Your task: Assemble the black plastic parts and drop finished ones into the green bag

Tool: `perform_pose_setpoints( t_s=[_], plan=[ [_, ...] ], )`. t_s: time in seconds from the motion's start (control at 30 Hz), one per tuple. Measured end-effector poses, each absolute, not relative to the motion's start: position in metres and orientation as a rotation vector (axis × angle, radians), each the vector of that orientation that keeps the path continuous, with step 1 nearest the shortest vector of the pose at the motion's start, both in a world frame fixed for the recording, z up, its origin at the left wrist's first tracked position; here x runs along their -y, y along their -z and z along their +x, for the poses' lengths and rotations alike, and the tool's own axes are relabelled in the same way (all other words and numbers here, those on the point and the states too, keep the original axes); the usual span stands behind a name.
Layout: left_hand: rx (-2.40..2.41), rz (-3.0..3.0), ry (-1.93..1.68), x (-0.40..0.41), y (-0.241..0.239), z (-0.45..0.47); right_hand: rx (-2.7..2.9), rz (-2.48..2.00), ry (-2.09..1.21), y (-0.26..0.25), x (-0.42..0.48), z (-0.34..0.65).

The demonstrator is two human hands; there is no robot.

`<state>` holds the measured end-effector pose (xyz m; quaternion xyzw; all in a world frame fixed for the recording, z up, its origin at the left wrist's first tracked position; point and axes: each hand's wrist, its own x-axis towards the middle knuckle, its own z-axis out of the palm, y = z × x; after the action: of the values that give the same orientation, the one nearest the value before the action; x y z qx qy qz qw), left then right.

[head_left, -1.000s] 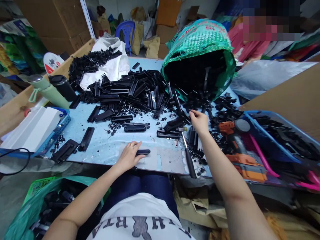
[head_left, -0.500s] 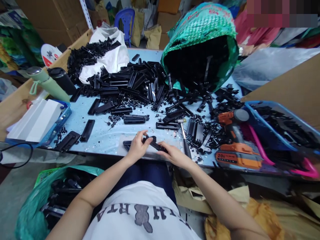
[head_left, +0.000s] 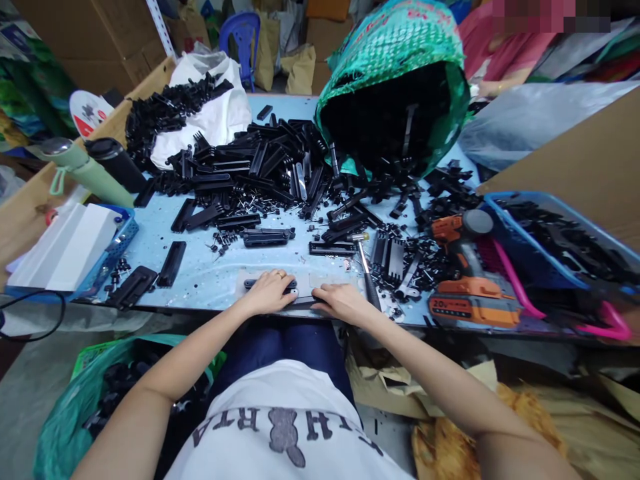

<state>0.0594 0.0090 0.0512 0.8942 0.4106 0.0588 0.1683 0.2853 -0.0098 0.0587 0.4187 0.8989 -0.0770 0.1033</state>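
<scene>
At the table's front edge, my left hand (head_left: 270, 292) is closed over a long black plastic part (head_left: 304, 301). My right hand (head_left: 345, 302) pinches the same part at its other end, fingers bent. The part lies low, close to the tabletop; my fingers hide much of it. Another slim black piece (head_left: 249, 284) shows beside my left hand, partly covered by it. A hammer (head_left: 369, 280) with a dark handle lies just right of my right hand. Behind the hands rest a black slotted piece (head_left: 332, 249) and a black folded assembly (head_left: 269, 237).
Black parts and screws are heaped across the blue table (head_left: 210, 261). A green woven sack (head_left: 395, 60) spills more. To the right are an orange cordless drill (head_left: 473, 300) and a blue basket (head_left: 565, 267). A co-worker's arm (head_left: 500, 85) is behind the sack.
Both hands have lowered the black part from a raised, tilted position to the tabletop. My left hand now covers more of the piece lying beside it. The view has shifted slightly.
</scene>
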Motion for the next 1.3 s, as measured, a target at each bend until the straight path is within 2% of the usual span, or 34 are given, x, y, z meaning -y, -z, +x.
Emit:
perform_pose_setpoints(
  t_s=[0.33,0.53,0.6,0.67,0.77,0.87,0.97,1.07,1.13,1.3],
  plan=[
    [-1.168,2.562,-0.489,-0.001,-0.031,0.052,-2.723,1.351,-0.132,-0.082,0.024,0.267],
    [-1.138,2.507,-0.49,-0.009,-0.036,0.048,-2.746,1.256,-0.092,-0.082,0.005,0.277],
    [-1.382,2.421,-0.596,-0.023,-0.039,0.031,-2.73,1.279,-0.035,-0.074,0.002,0.285],
    [-1.909,2.189,-0.7,-0.043,-0.04,0.004,-2.72,1.306,0.025,-0.064,0.001,0.294],
    [-2.356,1.958,-0.44,-0.066,-0.035,-0.035,-2.762,1.357,0.062,-0.055,-0.008,0.303],
    [-2.265,2.008,-0.359,-0.069,-0.03,-0.05,-2.779,1.538,-0.02,-0.057,-0.042,0.3],
    [-2.036,1.919,-0.787,-0.054,-0.03,-0.039,-2.702,1.695,-0.108,-0.063,-0.094,0.282],
    [-1.683,1.661,-1.15,-0.031,-0.032,-0.019,-2.604,1.707,-0.039,-0.064,-0.141,0.263],
    [-1.555,1.574,-1.238,-0.017,-0.031,-0.008,-2.573,1.683,0.031,-0.062,-0.158,0.255],
    [-1.579,1.714,-1.298,-0.003,-0.024,0.002,-2.691,1.698,0.104,-0.061,-0.151,0.257]
  ],
)
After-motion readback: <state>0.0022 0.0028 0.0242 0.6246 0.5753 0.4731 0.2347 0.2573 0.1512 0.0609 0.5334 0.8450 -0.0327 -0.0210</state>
